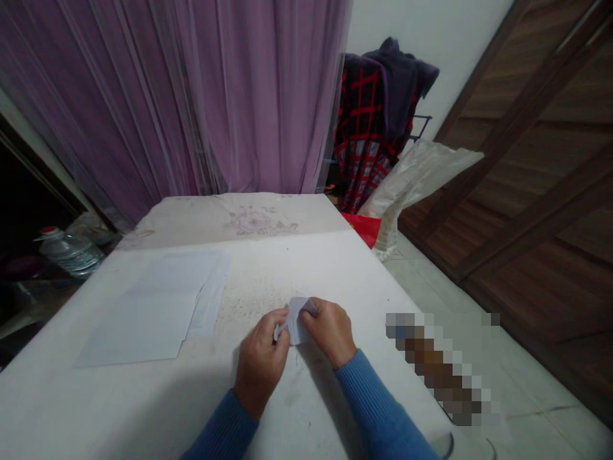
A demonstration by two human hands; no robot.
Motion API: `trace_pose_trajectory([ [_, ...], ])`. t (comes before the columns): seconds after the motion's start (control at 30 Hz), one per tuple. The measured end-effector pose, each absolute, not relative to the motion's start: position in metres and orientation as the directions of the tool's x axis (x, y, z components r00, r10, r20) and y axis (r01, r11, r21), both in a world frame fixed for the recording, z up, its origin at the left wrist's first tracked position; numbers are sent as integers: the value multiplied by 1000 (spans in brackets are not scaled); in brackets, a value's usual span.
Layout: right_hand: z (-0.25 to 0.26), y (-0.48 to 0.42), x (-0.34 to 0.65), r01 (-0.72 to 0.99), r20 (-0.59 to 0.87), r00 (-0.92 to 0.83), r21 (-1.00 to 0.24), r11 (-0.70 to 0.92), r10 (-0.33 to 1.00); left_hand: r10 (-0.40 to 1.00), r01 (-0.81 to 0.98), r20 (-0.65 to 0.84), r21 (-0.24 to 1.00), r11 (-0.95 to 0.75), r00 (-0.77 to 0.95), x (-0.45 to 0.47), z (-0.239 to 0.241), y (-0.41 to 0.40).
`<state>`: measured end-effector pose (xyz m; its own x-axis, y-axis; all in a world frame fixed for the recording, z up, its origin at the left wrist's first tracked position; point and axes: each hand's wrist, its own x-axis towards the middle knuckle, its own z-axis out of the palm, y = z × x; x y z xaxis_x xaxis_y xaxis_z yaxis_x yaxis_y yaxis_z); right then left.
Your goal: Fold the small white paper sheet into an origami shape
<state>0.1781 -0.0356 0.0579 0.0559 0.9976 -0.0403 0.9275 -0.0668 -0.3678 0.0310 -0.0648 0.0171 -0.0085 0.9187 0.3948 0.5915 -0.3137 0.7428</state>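
Note:
A small folded piece of white paper (297,319) rests on the white table (335,268) near its front middle. My left hand (261,364) pinches its left edge with thumb and fingertips. My right hand (330,332) grips the right side of the same paper, fingers curled over it. Both arms wear blue sleeves. To the left of my hands lies a loose stack of white paper sheets (158,303), flat on the table.
A purple curtain (191,96) hangs behind the table. Red-and-black checked clothing (368,121) and a plastic bag (416,179) stand at the back right, with a red item (364,227) beside the table edge. A water bottle (67,249) lies at the left. A wooden door (536,191) fills the right.

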Motion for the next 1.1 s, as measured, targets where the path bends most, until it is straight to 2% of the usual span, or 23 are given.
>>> trace_pose_trajectory([
  [0.2, 49, -31, 186, 957, -28, 15, -290, -23, 999, 978, 623, 158, 781, -38, -138, 14, 22, -49],
  [0.33, 49, -20, 197, 910, -148, -83, -414, 14, 986, 994, 452, -49, 887, 88, -96, 6, 27, -38],
  [0.43, 52, -8, 205, 854, -259, -164, -520, 6, 952, 987, 269, -147, 955, 123, 71, 0, 32, -29],
  [0.57, 56, 7, 213, 829, -379, -209, -558, -42, 901, 934, 128, -116, 989, 77, 338, -7, 36, -21],
  [0.67, 55, 15, 216, 806, -437, -263, -590, -53, 860, 911, 121, -100, 991, 56, 400, -10, 36, -19],
  [0.93, 51, 25, 219, 724, -617, -370, -659, -201, 694, 934, 270, -49, 961, -52, 354, -3, 29, -12],
  [1.1, 47, 28, 224, 646, -676, -408, -689, -328, 614, 979, 230, -89, 972, 46, 183, 0, 24, -6],
])
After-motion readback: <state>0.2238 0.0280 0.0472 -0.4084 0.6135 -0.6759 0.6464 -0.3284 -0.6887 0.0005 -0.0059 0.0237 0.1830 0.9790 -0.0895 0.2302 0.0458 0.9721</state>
